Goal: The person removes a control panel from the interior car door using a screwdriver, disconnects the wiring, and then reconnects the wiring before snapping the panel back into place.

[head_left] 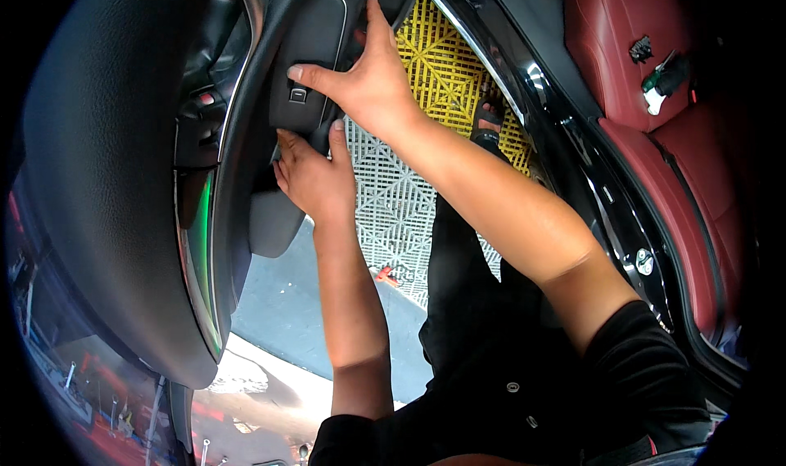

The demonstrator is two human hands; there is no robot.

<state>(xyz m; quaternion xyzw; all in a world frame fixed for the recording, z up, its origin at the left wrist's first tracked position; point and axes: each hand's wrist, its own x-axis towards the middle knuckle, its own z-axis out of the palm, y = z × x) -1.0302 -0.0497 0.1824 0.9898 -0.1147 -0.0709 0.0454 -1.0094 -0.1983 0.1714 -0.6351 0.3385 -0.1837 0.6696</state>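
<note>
A black door armrest panel with a small silver-edged window switch runs along the inside of the open car door. My right hand spans its side edge, thumb and index finger spread wide. That thumb's tip rests on the panel just above the switch; its other fingers are mostly hidden. Lower down, my left hand is at the panel's near end, its fingertips against the end edge. The left thumb points up beside the panel's side edge, apart from the fingers. Below it sits a black padded lower armrest piece.
The black door trim fills the left, with a green-lit strip. At right are a glossy black sill and a red seat bearing small items. Yellow and grey grid floor tiles lie below. Tools show lower left.
</note>
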